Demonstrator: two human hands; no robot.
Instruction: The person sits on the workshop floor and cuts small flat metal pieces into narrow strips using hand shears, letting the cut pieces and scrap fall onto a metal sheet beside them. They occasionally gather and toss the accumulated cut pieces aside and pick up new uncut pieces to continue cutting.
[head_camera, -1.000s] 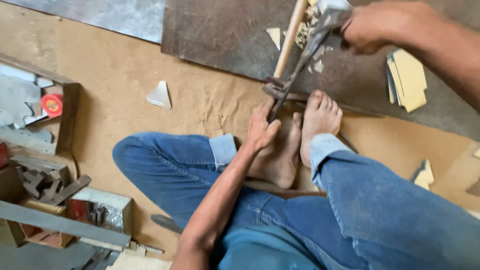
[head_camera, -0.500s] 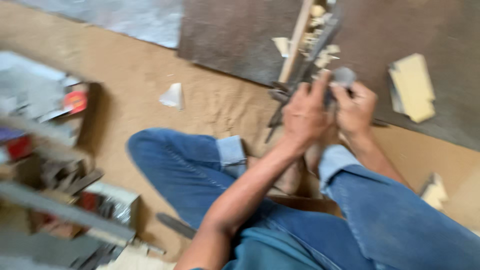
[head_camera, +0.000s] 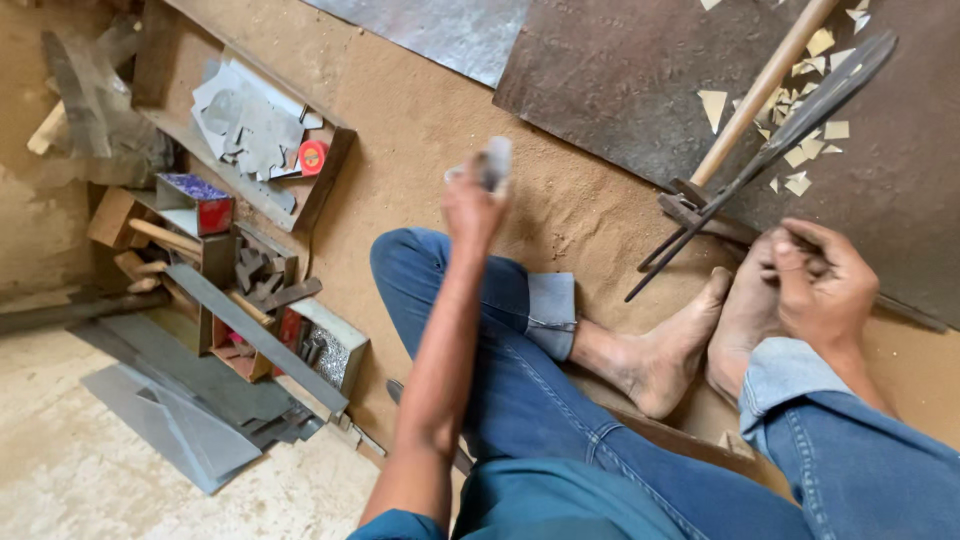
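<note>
Shears (head_camera: 770, 150) slant up-right; left hand (head_camera: 475, 195) grips a blurred piece (head_camera: 492, 162), right hand (head_camera: 822, 280) clenched.

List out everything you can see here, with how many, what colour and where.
Small metal piece: one, pale grey, blurred, in the left hand.
Metal shears: one, dark, upper right, by the feet.
Wooden handle: one, tan, beside the shears.
Offcuts: many, cream, on the dark sheet.
Wooden tray: one, brown, upper left, holding grey cut-outs and a red round thing.
Boxes of tools: several, left.
Grey metal sheets: several, lower left.
Feet: two, bare.
Left hand: raised.
Right hand: on the right foot.
</note>
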